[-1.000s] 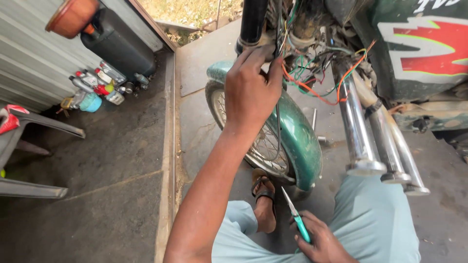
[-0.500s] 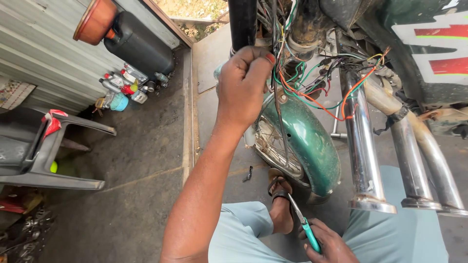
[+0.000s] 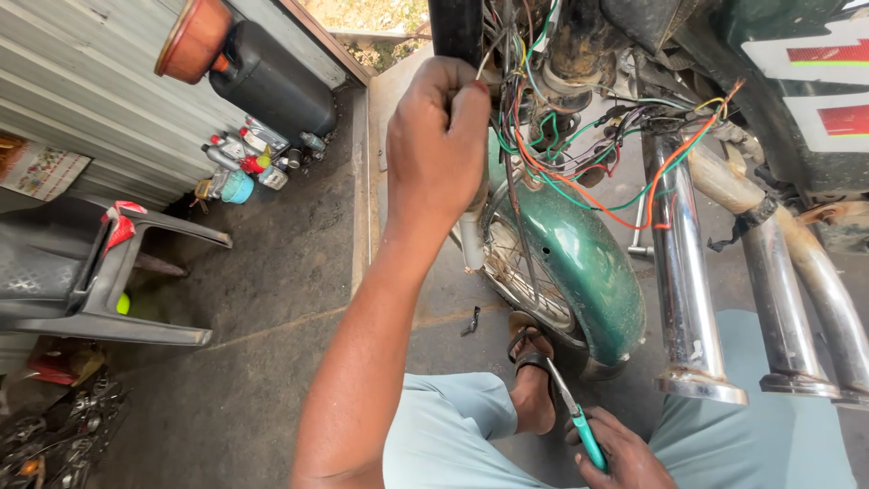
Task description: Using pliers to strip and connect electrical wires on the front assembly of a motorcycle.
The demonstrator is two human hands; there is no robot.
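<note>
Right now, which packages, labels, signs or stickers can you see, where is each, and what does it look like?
Printed poster: on the corrugated wall at left, rectangular, pale with colourful pictures.
Small bottles and cans: clustered on the ground by the wall, grey, red and blue, with labels too small to make out.
Black jerrycan: beside them, boxy, no label visible.
Tank sticker: upper right on the green motorcycle, white with red stripes.

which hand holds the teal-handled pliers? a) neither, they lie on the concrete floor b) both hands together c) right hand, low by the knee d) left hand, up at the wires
c: the right hand grips the teal-handled pliers low beside the knee, while the left hand is raised at the bundle of coloured wires above the green metal mudguard.
</note>
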